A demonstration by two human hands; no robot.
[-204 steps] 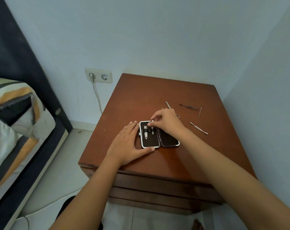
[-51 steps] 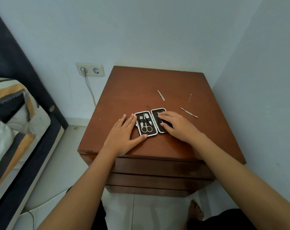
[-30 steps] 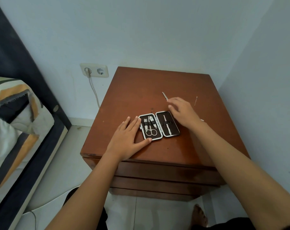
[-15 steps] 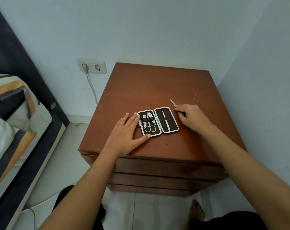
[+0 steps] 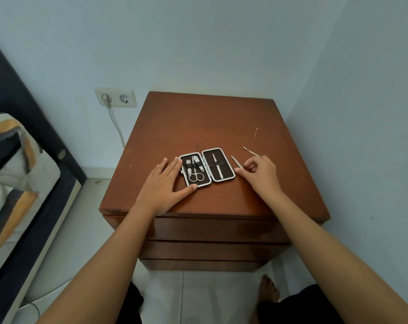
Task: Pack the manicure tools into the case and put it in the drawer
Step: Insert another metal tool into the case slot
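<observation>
Head view. A case (image 5: 207,166) lies open and flat on a brown nightstand (image 5: 198,122), near the front edge. Its left half holds scissors (image 5: 195,172) and two smaller tools under a dark strap; its right half holds one slim tool (image 5: 216,166) under a strap.

The left hand (image 5: 163,186) rests palm down on the wood, fingers spread and flat, gripping nothing; the fingertips and thumb touch the case's left and front edges.

The right hand (image 5: 260,174) sits just right of the case, fingers loosely curled, index finger extended toward the case's right corner. A short tool (image 5: 235,161) lies between the case and this hand, its near end at the fingertips; whether the fingers pinch it cannot be told. A second thin tool (image 5: 251,151) lies just behind the hand, its near end hidden by the knuckles. A pin-like tool (image 5: 255,134) lies farther back, apart from the rest.

The drawers (image 5: 212,232) below the top are shut. A wall socket (image 5: 116,97) with a plugged cable sits to the left, and a bed (image 5: 18,160) beyond it.
</observation>
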